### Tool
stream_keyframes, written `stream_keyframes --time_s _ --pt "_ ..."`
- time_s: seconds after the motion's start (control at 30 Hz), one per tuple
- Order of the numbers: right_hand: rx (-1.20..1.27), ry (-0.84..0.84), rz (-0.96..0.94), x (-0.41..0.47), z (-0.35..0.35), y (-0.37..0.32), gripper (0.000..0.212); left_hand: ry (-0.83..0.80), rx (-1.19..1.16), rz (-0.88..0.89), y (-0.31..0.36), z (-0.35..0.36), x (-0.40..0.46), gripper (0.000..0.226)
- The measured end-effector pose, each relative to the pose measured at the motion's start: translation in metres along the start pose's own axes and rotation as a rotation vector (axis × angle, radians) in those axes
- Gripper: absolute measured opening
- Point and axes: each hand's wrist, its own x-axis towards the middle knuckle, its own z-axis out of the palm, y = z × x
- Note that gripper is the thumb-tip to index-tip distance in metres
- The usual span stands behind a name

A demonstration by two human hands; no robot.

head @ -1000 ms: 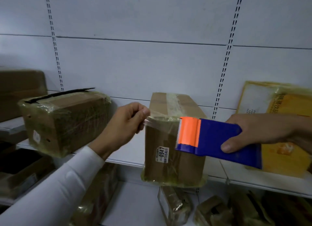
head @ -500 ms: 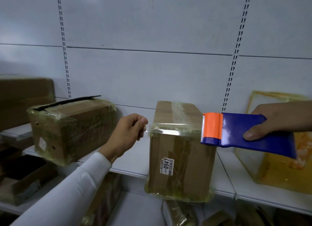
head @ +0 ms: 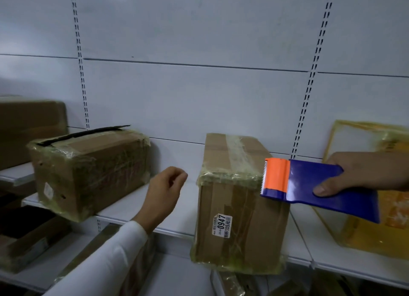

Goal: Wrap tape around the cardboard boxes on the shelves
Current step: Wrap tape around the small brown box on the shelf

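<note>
Gripping hand: the right hand, at the right edge of the frame, curls round the blue body of the tape dispenser, thumb pressed on its near face.
Tape dispenser: its orange toothed end points left and sits against the upper right corner of the middle box.
Free hand: the left hand, in a white sleeve, hangs at centre frame just left of the middle box, fingers loosely curled, holding nothing, apart from the box.
Middle box: upright at centre right on the white shelf, overhanging its front edge; clear tape runs over its top and round its upper rim; a white label reads 0947.
Left box: a tape-wrapped box lies at centre left on the same shelf, a dark flap lifted at its top.
Right edge: a yellow package stands behind the dispenser.
Lower frame: more boxes, blurred, below the shelf.
</note>
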Motion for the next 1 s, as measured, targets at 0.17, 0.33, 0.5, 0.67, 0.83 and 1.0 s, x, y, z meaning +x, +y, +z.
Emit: stream_keyframes --time_s 0.17,0.33,0.5,0.67,0.83,1.0 --pt "0.005 -0.015 -0.026 0.001 0.0 0.0 0.067 -0.15 0.115 0.597 0.051 -0.006 0.023 0.031" --pt "0.06 -0.055 -0.057 0.0 0.003 0.003 0.041 -0.197 0.303 0.748 0.04 -0.002 0.027 0.035" --pt "0.052 -0.056 -0.07 0.003 0.002 0.005 0.048 -0.298 0.615 0.894 0.06 -0.014 0.042 0.056" --pt "0.075 -0.082 -0.108 0.006 0.005 0.013 0.055 -0.574 0.682 0.745 0.094 0.016 0.044 0.083" --pt "0.136 -0.126 -0.136 0.01 0.008 0.023 0.035 -0.55 0.608 0.781 0.083 0.024 0.047 0.077" --pt "0.125 -0.163 -0.129 0.0 -0.011 0.038 0.027 -0.573 0.559 0.777 0.068 0.011 0.054 0.068"
